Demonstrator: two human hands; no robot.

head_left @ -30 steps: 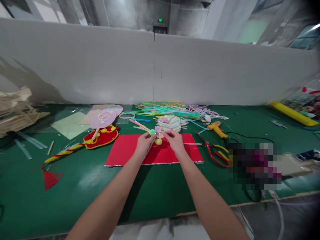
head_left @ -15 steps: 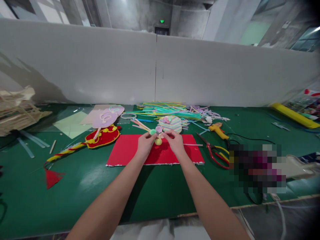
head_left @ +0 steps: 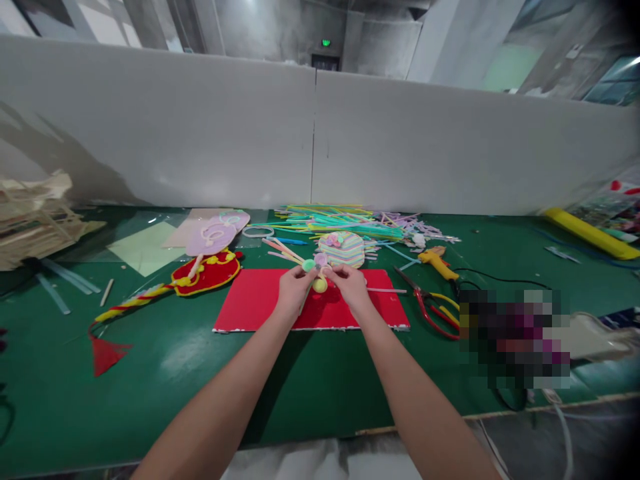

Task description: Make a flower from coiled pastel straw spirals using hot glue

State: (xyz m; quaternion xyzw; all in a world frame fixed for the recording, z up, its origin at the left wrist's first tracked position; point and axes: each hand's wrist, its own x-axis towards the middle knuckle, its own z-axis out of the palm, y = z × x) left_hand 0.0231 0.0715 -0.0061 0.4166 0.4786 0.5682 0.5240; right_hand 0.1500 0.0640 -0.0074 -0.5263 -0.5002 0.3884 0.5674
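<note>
Between my two hands is a small flower of round pastel petals [head_left: 321, 285], in green, purple and yellow. My left hand [head_left: 295, 290] pinches it from the left, close to the green petal. From the other side, my right hand [head_left: 349, 283] grips it with closed fingers. Both hands are above a red board [head_left: 250, 303] lying on the green table. Just behind them lies a striped pastel round piece [head_left: 343, 251] with small flowers on it. A thin pink strip [head_left: 387, 290] rests on the board's right part.
A heap of pastel pipe cleaners [head_left: 340, 220] lies at the back. Red-handled scissors [head_left: 430, 310] and a yellow glue gun [head_left: 437, 261] are on the right. Leftward are a red tasselled fan [head_left: 207, 275], a purple fan piece [head_left: 219, 235] and a green paper sheet [head_left: 145, 248]. A grey partition [head_left: 200, 133] stands behind.
The flower and both hands have shifted very slightly right and down in the picture, and the view has moved slightly too. Both hands keep their hold on the flower.
</note>
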